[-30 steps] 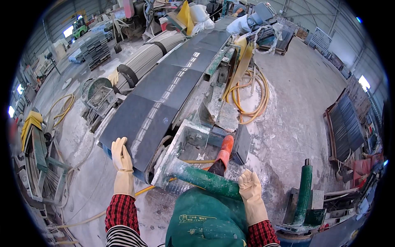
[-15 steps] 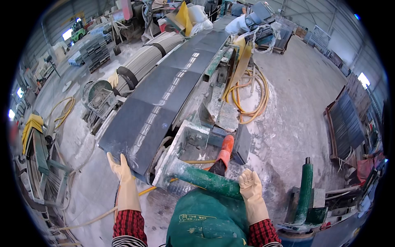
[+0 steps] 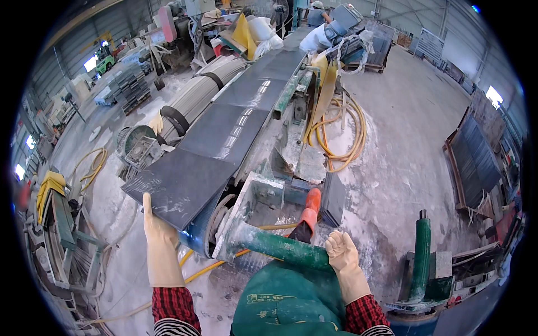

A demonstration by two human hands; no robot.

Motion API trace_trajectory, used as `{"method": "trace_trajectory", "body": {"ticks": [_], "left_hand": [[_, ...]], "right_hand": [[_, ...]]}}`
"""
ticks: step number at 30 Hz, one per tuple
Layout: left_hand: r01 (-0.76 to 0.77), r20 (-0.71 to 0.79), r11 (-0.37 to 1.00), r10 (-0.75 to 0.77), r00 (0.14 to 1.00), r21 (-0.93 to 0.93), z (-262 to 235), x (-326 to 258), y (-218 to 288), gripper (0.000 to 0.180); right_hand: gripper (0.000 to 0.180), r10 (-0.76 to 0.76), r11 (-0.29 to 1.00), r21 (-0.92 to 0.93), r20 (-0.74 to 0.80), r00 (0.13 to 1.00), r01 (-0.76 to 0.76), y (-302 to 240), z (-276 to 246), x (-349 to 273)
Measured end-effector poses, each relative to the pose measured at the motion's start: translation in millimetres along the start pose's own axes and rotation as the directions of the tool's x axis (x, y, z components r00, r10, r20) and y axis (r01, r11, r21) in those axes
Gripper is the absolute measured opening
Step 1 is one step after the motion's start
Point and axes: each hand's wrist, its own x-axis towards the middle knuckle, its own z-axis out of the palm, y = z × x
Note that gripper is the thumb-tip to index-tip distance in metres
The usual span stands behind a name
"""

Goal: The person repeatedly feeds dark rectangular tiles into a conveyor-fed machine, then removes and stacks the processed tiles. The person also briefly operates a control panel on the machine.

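Lifting step, it seems: dark slab (image 3: pixel 182 182) tipped | edge pinched by left hand (image 3: pixel 159 246) | right hand (image 3: pixel 343 257) curled up, nothing seen held | steady hold likely needed

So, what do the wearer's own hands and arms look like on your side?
The left hand and right hand wear plain cream gloves with long cuffs over the wrists. Above those come red-and-black checked sleeves, then black-and-white striped fabric at the picture's lower edge.
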Motion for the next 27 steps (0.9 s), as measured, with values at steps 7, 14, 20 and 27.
{"method": "trace_trajectory", "body": {"ticks": [7,14,20,27], "left_hand": [[-0.011,-0.016,0.973,0.015,1.0,0.229,-3.4,22.4,21.6,0.048],[-0.084,-0.09,0.99,0.094,0.991,0.11,-8.2,7.3,12.0,0.055],[-0.129,0.051,0.991,0.13,0.99,-0.017,-5.5,-52.7,23.6,0.056],[-0.029,0.299,0.999,0.039,0.953,-0.039,49.8,-75.7,13.8,0.056]], "right_hand": [[0.024,-0.075,0.996,-0.056,-0.262,0.962,0.063,7.0,24.8,-1.1],[0.027,0.058,0.99,0.118,0.137,0.989,-0.075,2.4,-8.0,-1.0],[0.026,0.03,0.985,0.153,0.263,0.964,-0.073,2.9,-15.3,-25.8],[0.046,0.181,0.966,-0.225,0.227,0.957,-0.129,24.3,64.0,-15.7]]}}
